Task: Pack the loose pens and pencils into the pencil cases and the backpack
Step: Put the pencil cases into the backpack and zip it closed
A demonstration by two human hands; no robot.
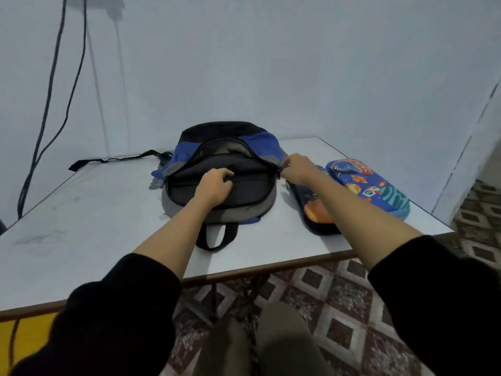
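Stretching forward from two black sleeves point(122, 308) at the near edge, out over the grey worktop point(95, 213). Gripping the near lip of the backpack point(187, 150) opening with the left hand point(214, 187), fingers curled into the dark fabric, probably for keeping the bag steady and its mouth wide. Pinching the right end of the zip point(279, 171) with the right hand point(296, 168), thumb against fingers; probably working the slider, but not possible to tell in which direction.

Lying flat in the middle of the worktop, toward the far side, main pocket gaping, carry loop pointing near. Resting just right of it, side by side and seeming closed: dark pencil case point(317, 213) with an orange picture close to the bag, blue pencil case point(374, 185) with planets and a rocket further right. Showing no loose pens or pencils anywhere, so probably nearing the end of the packing.

Carrying no readable brand or writing, only printed pictures.
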